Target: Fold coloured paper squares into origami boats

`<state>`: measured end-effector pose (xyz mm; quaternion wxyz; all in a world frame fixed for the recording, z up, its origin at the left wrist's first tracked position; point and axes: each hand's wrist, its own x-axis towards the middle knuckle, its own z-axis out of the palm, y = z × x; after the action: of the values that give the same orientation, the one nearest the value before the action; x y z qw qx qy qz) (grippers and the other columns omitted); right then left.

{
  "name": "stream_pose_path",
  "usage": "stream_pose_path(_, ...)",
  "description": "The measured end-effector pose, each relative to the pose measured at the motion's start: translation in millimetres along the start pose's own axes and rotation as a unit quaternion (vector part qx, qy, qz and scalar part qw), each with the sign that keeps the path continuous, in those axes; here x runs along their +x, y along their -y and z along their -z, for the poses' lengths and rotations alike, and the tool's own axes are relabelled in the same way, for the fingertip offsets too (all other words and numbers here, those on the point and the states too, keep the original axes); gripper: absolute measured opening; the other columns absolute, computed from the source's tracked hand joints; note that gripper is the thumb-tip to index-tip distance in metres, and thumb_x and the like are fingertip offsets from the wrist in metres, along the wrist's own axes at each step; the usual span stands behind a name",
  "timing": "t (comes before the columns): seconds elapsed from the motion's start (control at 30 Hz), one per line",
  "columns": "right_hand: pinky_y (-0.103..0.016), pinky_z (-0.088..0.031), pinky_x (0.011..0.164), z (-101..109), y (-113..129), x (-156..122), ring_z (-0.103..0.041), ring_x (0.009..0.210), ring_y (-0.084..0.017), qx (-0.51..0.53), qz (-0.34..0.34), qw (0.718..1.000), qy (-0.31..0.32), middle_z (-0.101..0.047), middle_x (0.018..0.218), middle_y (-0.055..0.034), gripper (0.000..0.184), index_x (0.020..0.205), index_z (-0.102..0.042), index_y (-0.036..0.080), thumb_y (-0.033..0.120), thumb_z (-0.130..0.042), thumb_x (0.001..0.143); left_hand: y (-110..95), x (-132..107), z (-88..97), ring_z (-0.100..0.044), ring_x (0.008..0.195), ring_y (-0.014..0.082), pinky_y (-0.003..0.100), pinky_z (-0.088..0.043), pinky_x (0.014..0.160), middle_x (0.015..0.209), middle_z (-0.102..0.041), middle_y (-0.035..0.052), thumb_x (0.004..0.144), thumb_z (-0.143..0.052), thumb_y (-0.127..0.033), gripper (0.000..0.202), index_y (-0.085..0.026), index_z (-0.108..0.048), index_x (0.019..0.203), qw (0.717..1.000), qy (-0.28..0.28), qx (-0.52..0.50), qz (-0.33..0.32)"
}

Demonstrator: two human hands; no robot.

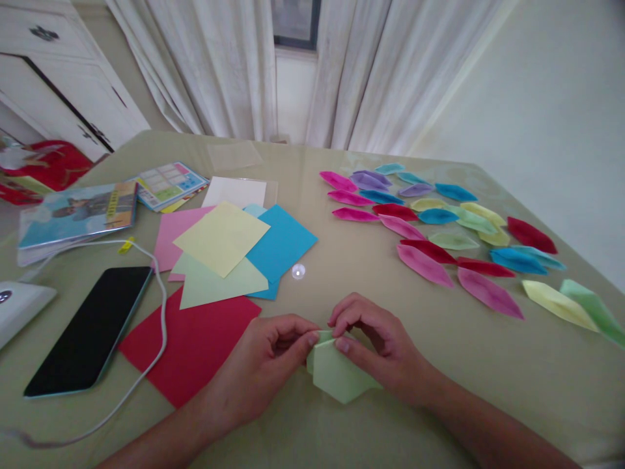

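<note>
Bench (293, 169): left hand (268, 355) and right hand (383, 345) pinch green paper (342, 378) between fingers (354, 352) at six o'clock; booklet (73, 221) at nine o'clock bears yellow lettering (113, 205), seemingly illegible.

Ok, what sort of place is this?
Probably a room in a home: pale curtains hang beyond the table, a white cabinet stands at the left, and a phone lies beside a red sheet.

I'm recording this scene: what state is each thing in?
Green paper: folded, pinched in left hand and right hand
Red sheet: flat, partly covered
Yellow sheet: flat, atop other sheets
Colored paper pieces: folded, spread out
Phone: lying flat, screen dark
Cable: loosely curved
Book: closed
Curtains: hanging, parted
</note>
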<state>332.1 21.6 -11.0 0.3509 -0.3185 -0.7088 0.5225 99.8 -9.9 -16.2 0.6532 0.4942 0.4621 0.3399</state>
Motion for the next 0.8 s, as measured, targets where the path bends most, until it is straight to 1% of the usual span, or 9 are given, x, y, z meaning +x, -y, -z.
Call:
stream_pose_path(0.13,-0.032,-0.054,0.082,0.5,-1.0,1.3,-0.066,0.091,-0.019,-0.009,0.017,1.0,-0.011,-0.069,0.1,-0.006,0.002,0.101,-0.073,0.022,0.022,-0.071,0.101,0.4,-0.6,-0.3,-0.071,0.083,0.019,0.024,-0.053,0.071,0.09,-0.082,0.0063,0.098,-0.07,-0.045,0.031,-0.017,-0.083,0.098,1.0,0.006,0.002,0.004)
stream_pose_path(0.37,-0.03,-0.055,0.078,-2.6,2.1,0.6,-0.068,0.087,-0.017,-0.068,0.051,0.996,-0.032,-0.071,0.097,-0.0055,0.004,0.099,-0.074,0.021,0.017,-0.073,0.098,-0.5,0.1,-1.9,-0.074,0.084,0.0192,0.024,-0.055,0.072,0.093,-0.084,0.0063,0.097,-0.073,-0.044,0.029,-0.018,-0.085,0.104,1.0,0.007,-0.03,0.005)
stream_pose_path(0.53,-0.029,-0.055,0.074,-4.5,3.4,1.2,-0.068,0.083,-0.017,-0.113,0.061,0.99,-0.053,-0.07,0.092,-0.0051,0.004,0.096,-0.074,0.021,0.017,-0.073,0.098,0.2,0.2,-1.6,-0.076,0.09,0.0201,0.024,-0.056,0.076,0.099,-0.084,0.0055,0.1,-0.071,-0.041,0.027,-0.02,-0.085,0.111,1.0,0.007,0.003,-0.008)
stream_pose_path(0.67,-0.028,-0.054,0.072,-5.8,2.9,1.5,-0.068,0.082,-0.017,-0.135,0.064,0.986,-0.068,-0.07,0.092,-0.0052,0.005,0.095,-0.073,0.021,0.017,-0.073,0.097,-0.8,-2.1,-0.8,-0.076,0.092,0.0201,0.024,-0.057,0.078,0.101,-0.084,0.0048,0.106,-0.063,-0.041,0.031,-0.022,-0.084,0.117,0.999,0.01,0.023,-0.024)
stream_pose_path(0.73,-0.028,-0.054,0.072,-7.0,2.6,1.0,-0.068,0.082,-0.016,-0.145,0.065,0.984,-0.078,-0.07,0.091,-0.0049,0.005,0.094,-0.073,0.021,0.017,-0.073,0.097,-1.7,-3.4,-1.1,-0.076,0.095,0.0205,0.025,-0.058,0.081,0.105,-0.084,0.0048,0.108,-0.06,-0.043,0.033,-0.024,-0.083,0.121,0.999,0.024,0.009,-0.026)
stream_pose_path(0.8,-0.027,-0.053,0.071,-8.3,2.2,0.2,-0.067,0.081,-0.016,-0.156,0.065,0.982,-0.086,-0.069,0.09,-0.0045,0.005,0.094,-0.072,0.02,0.018,-0.072,0.098,-1.4,-4.3,-1.9,-0.077,0.099,0.0216,0.026,-0.059,0.087,0.111,-0.084,0.0049,0.105,-0.065,-0.044,0.032,-0.025,-0.081,0.125,0.999,0.045,-0.017,-0.022)
